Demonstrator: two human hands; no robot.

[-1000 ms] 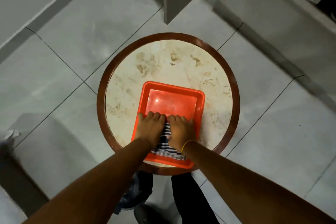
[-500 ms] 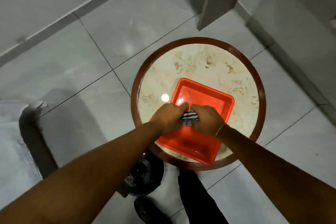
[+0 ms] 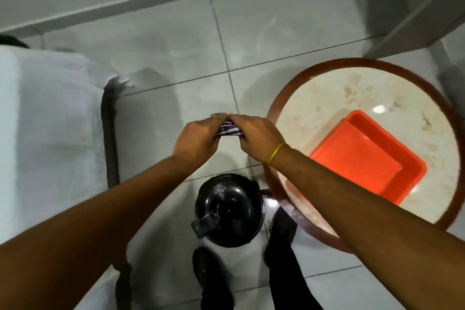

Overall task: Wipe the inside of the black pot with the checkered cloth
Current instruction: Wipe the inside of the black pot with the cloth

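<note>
The black pot (image 3: 230, 210) stands on the tiled floor between my feet and the round table, its mouth up and a stubby handle at its lower left. My left hand (image 3: 198, 139) and my right hand (image 3: 255, 138) meet above the floor, beyond the pot, and both grip the bunched checkered cloth (image 3: 229, 131). Only a small dark-and-white patch of the cloth shows between the fingers. A yellow band circles my right wrist.
A round marble-topped table (image 3: 327, 98) with a brown rim stands at right and carries an orange tray (image 3: 367, 156). A white-covered bed (image 3: 47, 121) with a dark frame fills the left. My dark shoes and trouser legs (image 3: 281, 254) are below the pot.
Both hands lifted the cloth out of the orange tray and carried it left, off the table and over the floor. The view swung left and down, bringing the pot and bed into sight.
</note>
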